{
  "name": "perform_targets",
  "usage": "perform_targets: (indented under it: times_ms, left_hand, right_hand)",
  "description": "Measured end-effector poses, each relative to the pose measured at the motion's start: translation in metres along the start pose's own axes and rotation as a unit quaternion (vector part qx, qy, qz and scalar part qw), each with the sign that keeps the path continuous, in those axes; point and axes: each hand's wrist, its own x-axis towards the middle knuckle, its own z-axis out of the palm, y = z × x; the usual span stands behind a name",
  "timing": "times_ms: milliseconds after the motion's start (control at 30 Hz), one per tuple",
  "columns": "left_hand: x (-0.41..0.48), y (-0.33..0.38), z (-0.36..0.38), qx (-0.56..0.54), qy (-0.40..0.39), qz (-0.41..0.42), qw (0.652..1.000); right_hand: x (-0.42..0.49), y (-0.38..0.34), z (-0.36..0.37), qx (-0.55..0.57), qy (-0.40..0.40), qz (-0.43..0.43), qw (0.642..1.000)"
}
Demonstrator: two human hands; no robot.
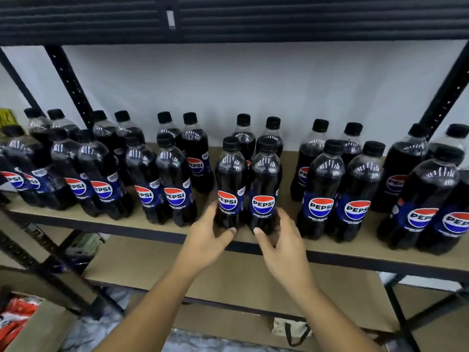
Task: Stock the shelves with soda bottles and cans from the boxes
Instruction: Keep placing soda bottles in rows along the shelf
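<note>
Two dark Pepsi bottles with black caps stand side by side at the front edge of the middle shelf [330,255]. My left hand [208,237] wraps around the base of the left bottle [229,184], thumb on its front. My right hand [281,240] curls around the base of the right bottle [265,189], thumb on its front too. Several more Pepsi bottles stand in pairs across the shelf, to the left [175,179] and to the right [322,189].
A cardboard box [38,326] with red packaging sits at the bottom left on the floor. A lower shelf board [228,280] lies beneath the middle one. Black uprights [68,82] frame the rack. A small bag [289,329] lies on the bottom shelf.
</note>
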Motion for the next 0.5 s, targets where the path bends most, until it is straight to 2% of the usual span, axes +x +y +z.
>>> perform_targets:
  times_ms: [367,500]
  left_hand:
    - [0.010,-0.018,-0.003,-0.039,0.010,0.042,0.998]
    - [-0.011,-0.025,-0.031,-0.051,0.002,0.075,0.996]
  right_hand:
    - [-0.017,-0.015,0.010,-0.048,0.027,0.025,0.998]
    - [-0.039,-0.032,0.014,-0.054,0.098,0.012,0.994]
